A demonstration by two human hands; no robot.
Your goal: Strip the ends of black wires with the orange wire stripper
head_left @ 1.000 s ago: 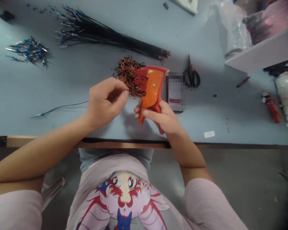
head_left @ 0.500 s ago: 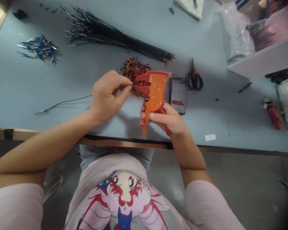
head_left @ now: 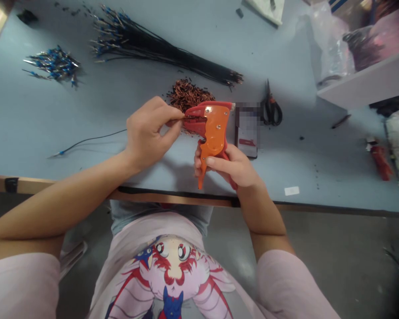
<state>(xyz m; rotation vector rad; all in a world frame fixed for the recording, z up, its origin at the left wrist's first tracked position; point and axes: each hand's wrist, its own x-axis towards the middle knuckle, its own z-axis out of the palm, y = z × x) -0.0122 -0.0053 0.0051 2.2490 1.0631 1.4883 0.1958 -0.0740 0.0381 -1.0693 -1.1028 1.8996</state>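
My right hand (head_left: 232, 166) grips the handles of a red and orange wire-stripping tool (head_left: 213, 130), held upright over the near edge of the blue table (head_left: 119, 110). My left hand (head_left: 149, 133) is closed in a pinch on a thin wire, feeding its end into the tool's jaws from the left. A single black wire (head_left: 86, 142) with a blue tip trails across the table toward my left hand. Just behind the tool lies a heap of copper-coloured wire scraps (head_left: 186, 94).
A long bundle of black wires (head_left: 159, 48) with blue ferrules lies at the back; a small pile of blue ferrules (head_left: 53, 66) sits far left. A phone (head_left: 246, 130), black scissors (head_left: 271, 108), a white shelf (head_left: 362, 75) and a red tool (head_left: 381, 159) are to the right.
My left hand moved right and brought the pinched wire into the tool's jaws. The tool's handles have closed in my right hand.
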